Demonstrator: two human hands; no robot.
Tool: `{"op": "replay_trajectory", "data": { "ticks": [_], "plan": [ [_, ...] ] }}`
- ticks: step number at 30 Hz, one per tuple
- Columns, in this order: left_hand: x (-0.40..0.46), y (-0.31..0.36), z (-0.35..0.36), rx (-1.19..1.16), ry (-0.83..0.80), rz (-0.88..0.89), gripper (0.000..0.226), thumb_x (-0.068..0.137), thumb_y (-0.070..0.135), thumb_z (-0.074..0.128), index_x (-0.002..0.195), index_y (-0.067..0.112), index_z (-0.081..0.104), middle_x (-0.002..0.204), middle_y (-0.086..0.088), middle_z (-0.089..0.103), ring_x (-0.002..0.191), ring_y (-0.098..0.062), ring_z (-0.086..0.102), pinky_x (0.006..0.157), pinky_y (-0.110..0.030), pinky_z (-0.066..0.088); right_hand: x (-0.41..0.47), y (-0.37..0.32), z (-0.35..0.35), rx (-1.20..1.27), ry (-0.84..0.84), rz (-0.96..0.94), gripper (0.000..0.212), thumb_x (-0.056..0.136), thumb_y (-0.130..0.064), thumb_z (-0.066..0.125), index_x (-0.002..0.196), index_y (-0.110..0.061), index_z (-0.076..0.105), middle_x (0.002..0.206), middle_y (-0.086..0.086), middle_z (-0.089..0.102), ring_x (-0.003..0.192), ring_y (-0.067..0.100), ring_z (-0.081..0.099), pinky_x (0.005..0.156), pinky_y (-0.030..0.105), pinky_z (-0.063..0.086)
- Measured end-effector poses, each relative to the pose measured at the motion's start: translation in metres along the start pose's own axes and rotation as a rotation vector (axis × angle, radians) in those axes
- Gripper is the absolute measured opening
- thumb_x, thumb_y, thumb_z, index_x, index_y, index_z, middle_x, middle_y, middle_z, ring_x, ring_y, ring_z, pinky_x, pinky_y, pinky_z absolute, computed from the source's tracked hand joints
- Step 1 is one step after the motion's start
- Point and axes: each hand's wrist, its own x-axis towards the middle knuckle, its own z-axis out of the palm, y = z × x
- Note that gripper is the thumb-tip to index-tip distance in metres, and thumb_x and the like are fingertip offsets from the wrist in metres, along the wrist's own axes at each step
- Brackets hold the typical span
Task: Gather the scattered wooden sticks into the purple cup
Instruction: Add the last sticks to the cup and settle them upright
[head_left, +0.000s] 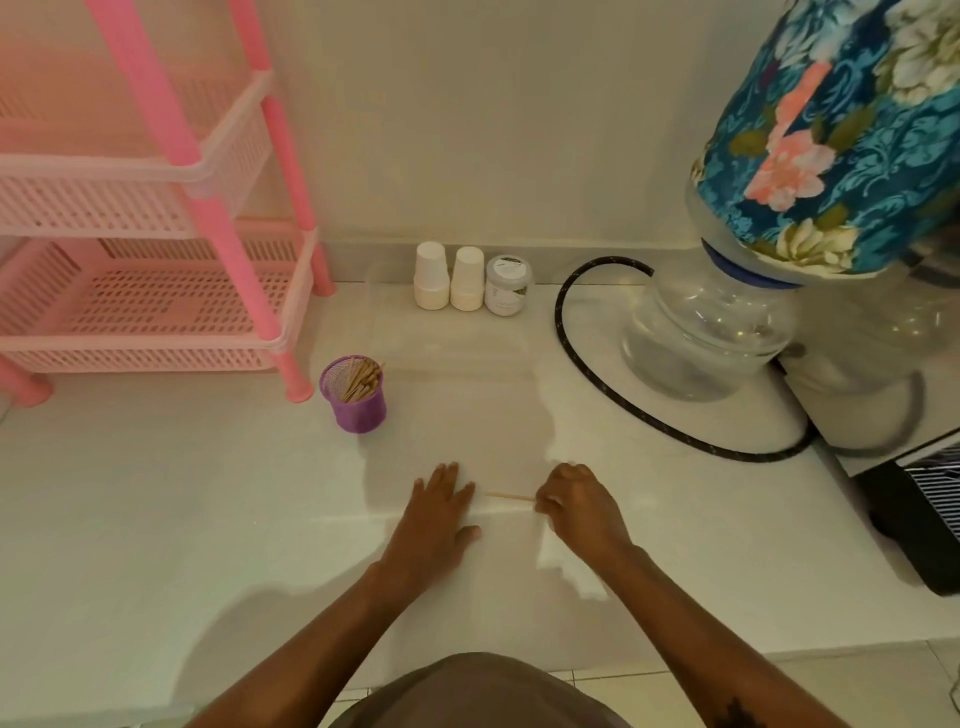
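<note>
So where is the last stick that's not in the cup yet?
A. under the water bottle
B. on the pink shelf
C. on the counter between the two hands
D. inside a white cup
C: the stick lies on the counter between the left hand and the right hand, whose fingers pinch one end.

Single head-worn wide-angle view, looking forward and steeply down onto the white worktop (156, 519) from close above. Both forearms enter from the lower edge; the wall behind the worktop closes the upper field. Straight lines bow near the margins.
</note>
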Motion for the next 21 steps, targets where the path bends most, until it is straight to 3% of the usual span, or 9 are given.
{"op": "replay_trajectory", "data": {
  "ticks": [2,5,10,13,16,18,21],
  "plan": [
    [0.003,0.008,0.001,0.019,0.036,0.038,0.059,0.105,0.041,0.053,0.159,0.021,0.038,0.174,-0.007,0.016,0.161,-0.026,0.011,0.131,-0.045,0.010,-0.001,-0.010,0.001,-0.020,-0.002,0.052,0.013,0.094,-0.008,0.067,0.091,-0.013,0.079,0.097,0.000,0.068,0.101,0.021,0.060,0.074,0.031,0.051],
    [0.005,0.017,0.002,0.003,0.096,0.063,0.047,0.101,0.032,0.063,0.146,0.019,0.058,0.166,-0.006,0.039,0.155,-0.027,0.032,0.127,-0.043,0.027,-0.001,-0.026,0.001,-0.234,-0.095,0.062,0.017,0.091,-0.002,0.062,0.099,-0.013,0.072,0.105,0.004,0.065,0.105,0.023,0.059,0.080,0.034,0.052],
    [0.005,0.024,-0.001,0.038,0.179,0.062,0.030,0.083,0.023,0.084,0.112,0.017,0.079,0.136,-0.008,0.070,0.124,-0.028,0.066,0.100,-0.044,0.056,-0.003,-0.046,0.005,-0.512,-0.201,0.064,0.022,0.092,-0.010,0.061,0.114,-0.014,0.059,0.111,0.006,0.059,0.104,0.023,0.056,0.079,0.033,0.045],
    [0.006,0.027,-0.006,0.039,0.228,0.055,0.036,0.076,0.022,0.090,0.110,0.017,0.080,0.121,-0.004,0.077,0.107,-0.025,0.073,0.088,-0.042,0.060,-0.006,-0.048,0.014,-0.600,-0.187,0.009,0.025,0.095,-0.011,0.060,0.119,-0.010,0.054,0.113,0.008,0.057,0.104,0.024,0.054,0.082,0.035,0.045],
    [0.007,0.025,-0.010,0.006,0.287,0.049,0.040,0.080,0.022,0.087,0.118,0.018,0.077,0.116,0.001,0.079,0.105,-0.023,0.072,0.087,-0.040,0.059,-0.006,-0.049,0.020,-0.599,-0.161,-0.038,0.025,0.097,-0.010,0.056,0.122,-0.009,0.052,0.116,0.010,0.056,0.107,0.026,0.053,0.087,0.038,0.045],
    [0.008,0.021,-0.013,-0.002,0.317,0.052,0.035,0.086,0.021,0.083,0.120,0.020,0.077,0.115,0.002,0.079,0.104,-0.021,0.072,0.087,-0.039,0.057,-0.002,-0.052,0.020,-0.561,-0.145,-0.075,0.026,0.097,-0.008,0.054,0.123,-0.009,0.051,0.116,0.010,0.057,0.106,0.026,0.055,0.088,0.038,0.045],
    [0.009,0.013,-0.022,-0.004,0.357,0.054,0.018,0.090,0.017,0.078,0.107,0.021,0.082,0.099,0.003,0.081,0.087,-0.019,0.072,0.076,-0.034,0.054,0.007,-0.058,0.017,-0.375,-0.115,-0.143,0.030,0.094,0.002,0.049,0.123,-0.009,0.050,0.114,0.010,0.057,0.095,0.026,0.059,0.082,0.037,0.047]
  ]
}}
